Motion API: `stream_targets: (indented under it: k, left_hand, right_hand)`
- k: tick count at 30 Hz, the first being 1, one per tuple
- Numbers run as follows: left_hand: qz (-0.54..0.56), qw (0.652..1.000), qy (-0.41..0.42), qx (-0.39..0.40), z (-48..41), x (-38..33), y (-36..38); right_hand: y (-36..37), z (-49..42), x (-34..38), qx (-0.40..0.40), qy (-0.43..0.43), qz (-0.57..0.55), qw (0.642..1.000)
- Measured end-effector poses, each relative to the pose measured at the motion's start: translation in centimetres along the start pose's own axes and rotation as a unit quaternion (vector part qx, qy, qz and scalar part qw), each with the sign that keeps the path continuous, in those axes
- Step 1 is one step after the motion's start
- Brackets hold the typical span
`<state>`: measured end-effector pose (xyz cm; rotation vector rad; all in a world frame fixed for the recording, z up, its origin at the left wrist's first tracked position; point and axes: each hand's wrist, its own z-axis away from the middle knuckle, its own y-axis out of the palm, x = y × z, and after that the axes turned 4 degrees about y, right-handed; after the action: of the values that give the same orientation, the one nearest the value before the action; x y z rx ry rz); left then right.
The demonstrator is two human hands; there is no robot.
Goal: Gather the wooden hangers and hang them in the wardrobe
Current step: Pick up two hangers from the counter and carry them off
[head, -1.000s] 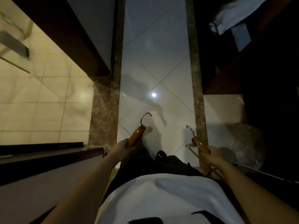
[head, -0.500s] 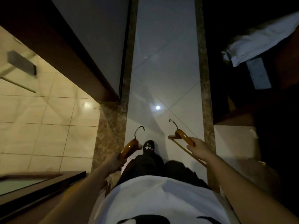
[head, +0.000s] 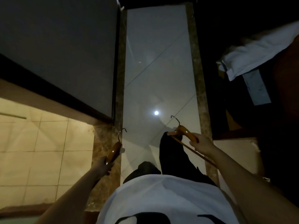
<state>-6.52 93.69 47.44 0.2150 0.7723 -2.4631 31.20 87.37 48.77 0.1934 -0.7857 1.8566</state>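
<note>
We've stepped further along the tiled floor (head: 155,62). Our left hand (head: 103,165) is curled tight round one wooden hanger (head: 114,151), our right hand (head: 200,143) round the other hanger (head: 184,131).

You're in a dim home or hotel hallway.
Glossy floor tiles (head: 155,65) with marbled borders (head: 199,94) run ahead of you; a beige-tiled room (head: 40,143) opens left, white bedding (head: 258,52) lies right.
</note>
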Motion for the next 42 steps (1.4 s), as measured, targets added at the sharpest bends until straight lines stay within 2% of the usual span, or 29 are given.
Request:
stream_targets:
  k: [3,8,13,17,23,26,31,37,42]
  left_hand:
    - [0.002,0.999,0.035,0.022,-2.1,-6.7,0.7]
    - [-0.036,0.987,0.140,0.069,-5.2,-19.6,1.9]
    - [-0.084,0.965,0.230,0.097,-8.0,-30.6,2.6]
    - [-0.096,0.951,0.278,0.098,-10.0,-36.0,1.6]
    - [-0.111,0.950,0.277,0.093,-14.9,-41.0,-3.0]
    - [-0.114,0.959,0.243,0.092,-18.5,-44.1,-6.5]
    - [-0.186,0.954,0.224,0.078,-24.7,-49.5,-13.0]
    - [-0.313,0.912,0.251,0.080,-29.4,-58.0,-17.6]
    - [-0.386,0.865,0.302,0.109,-30.2,-65.9,-16.0]
  right_hand:
    - [-4.9,-2.4,-0.8,-0.013,0.039,-0.020,0.999]
    - [-12.4,-5.4,-3.1,-0.031,0.106,-0.060,0.992]
    - [-18.3,-7.8,-3.5,-0.039,0.123,-0.103,0.986]
    - [-21.4,-10.0,-2.3,-0.041,0.139,-0.140,0.979]
    - [-24.8,-15.6,2.4,-0.040,0.151,-0.176,0.972]
    - [-26.2,-18.7,5.5,-0.056,0.144,-0.189,0.970]
    - [-28.9,-22.8,11.8,-0.082,0.116,-0.211,0.967]
    - [-32.2,-26.5,16.1,-0.168,0.096,-0.239,0.951]
    - [-35.7,-25.7,15.9,-0.254,0.101,-0.295,0.915]
